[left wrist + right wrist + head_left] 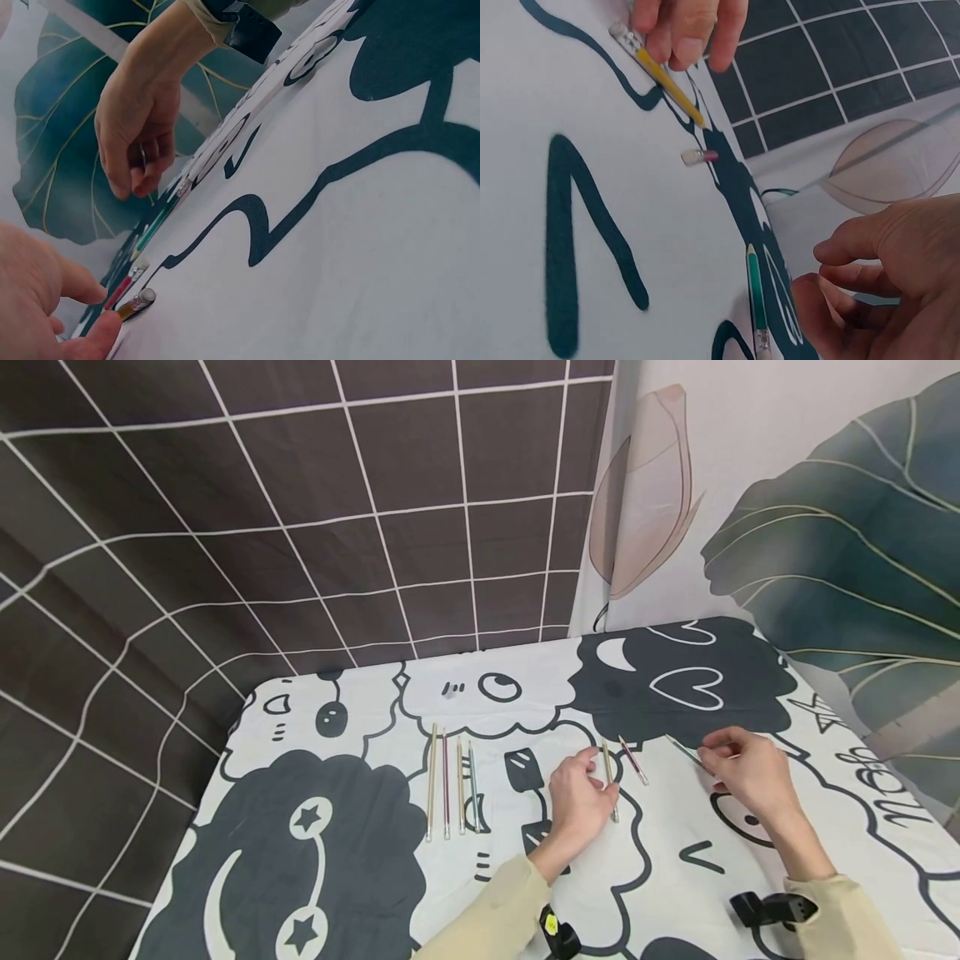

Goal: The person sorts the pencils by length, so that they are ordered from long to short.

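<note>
Locate green pencil (pixel 687 752) far-left of nearer, right grip (pixel 748 774).
Aligned far-left to near-right, with grip loosely curled, apparently holding nothing.

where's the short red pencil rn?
Head view, right of centre: the short red pencil lies between the left hand and right hand, a yellow pencil just to its left, a green pencil to its right.
</note>
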The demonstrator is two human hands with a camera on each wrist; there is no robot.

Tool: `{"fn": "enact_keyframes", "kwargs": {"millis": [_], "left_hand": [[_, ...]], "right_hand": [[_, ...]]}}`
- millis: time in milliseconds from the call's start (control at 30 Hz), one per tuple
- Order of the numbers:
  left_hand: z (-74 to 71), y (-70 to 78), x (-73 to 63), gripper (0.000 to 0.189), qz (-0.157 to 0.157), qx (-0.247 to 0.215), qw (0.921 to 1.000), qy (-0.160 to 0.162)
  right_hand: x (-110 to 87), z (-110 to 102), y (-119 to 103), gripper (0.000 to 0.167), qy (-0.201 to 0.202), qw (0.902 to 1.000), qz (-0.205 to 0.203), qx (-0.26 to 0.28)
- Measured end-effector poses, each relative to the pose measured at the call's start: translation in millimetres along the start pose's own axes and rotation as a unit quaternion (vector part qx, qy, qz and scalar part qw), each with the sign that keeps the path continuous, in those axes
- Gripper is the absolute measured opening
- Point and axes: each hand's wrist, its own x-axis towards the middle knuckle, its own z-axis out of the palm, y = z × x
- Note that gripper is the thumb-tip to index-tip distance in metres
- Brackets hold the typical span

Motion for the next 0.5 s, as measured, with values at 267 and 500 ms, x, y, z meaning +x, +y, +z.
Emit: {"fn": "enact_keyframes", "kwargs": {"millis": [267,500], "left_hand": [[4.9,-0.8,2.4,0.053,-0.005,0.018,0.9997,-0.014],[9.5,-0.8,3.7,0.052,0.003,0.026,0.9996,-0.009]], "right_hand": [[7.2,-4,10,0.019,0.015,0.9999,0.005,-0.005],[11.0,-3,14,0.016,0.027,0.9993,0.001,-0.026]]}}
